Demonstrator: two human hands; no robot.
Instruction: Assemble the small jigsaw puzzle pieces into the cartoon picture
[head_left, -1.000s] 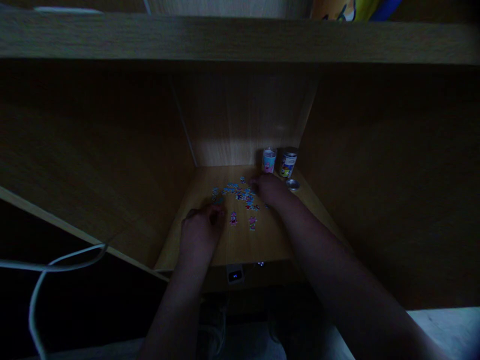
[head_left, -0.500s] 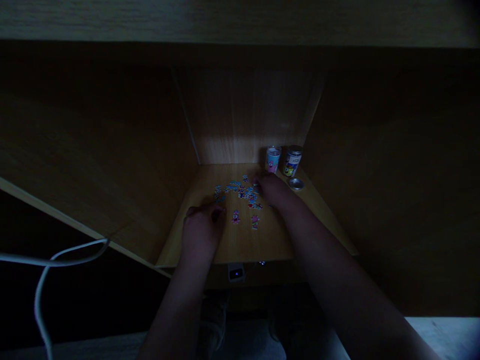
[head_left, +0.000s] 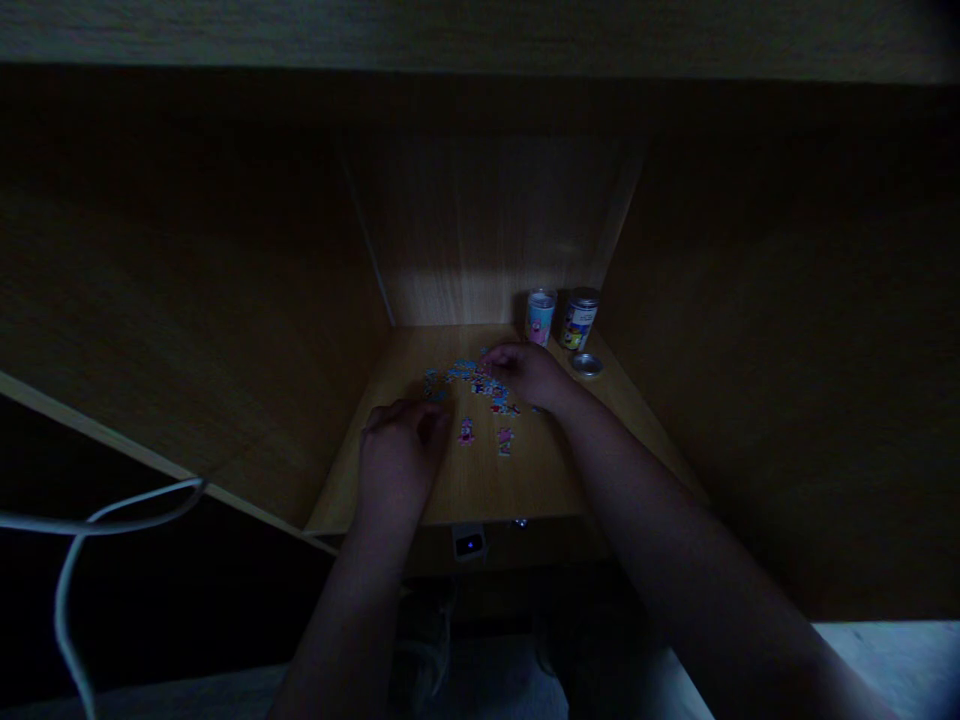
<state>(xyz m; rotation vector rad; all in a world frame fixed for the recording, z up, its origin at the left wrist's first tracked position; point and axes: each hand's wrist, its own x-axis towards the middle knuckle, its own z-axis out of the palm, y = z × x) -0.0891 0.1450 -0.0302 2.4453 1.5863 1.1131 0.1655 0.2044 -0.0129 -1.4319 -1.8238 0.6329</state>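
Small jigsaw puzzle pieces (head_left: 489, 388) in blue, red and pink lie in a loose cluster on the wooden board. My right hand (head_left: 529, 370) reaches over the back of this cluster, its fingertips bent together among the pieces; too dark to tell what they pinch. To the left of the cluster, my left hand (head_left: 401, 445) rests low over the board. Its fingers are curled, with thumb and forefinger brought together, and anything between them is hidden. Nearer to me lie a pink puzzle piece (head_left: 466, 431) and a pink-and-green puzzle piece (head_left: 505, 441), apart from each other.
At the back right stand a blue-and-pink can (head_left: 540, 318) and a yellow-and-blue can (head_left: 580, 320). A round metal lid (head_left: 586, 365) lies before them. Wooden panels enclose the board (head_left: 480, 495). A small lit device (head_left: 469, 544) sits below its front edge; a white cable (head_left: 67, 590) hangs at left.
My right hand has moved left across the back of the puzzle pieces. My left hand stays almost in place, and the whole view has shifted slightly.
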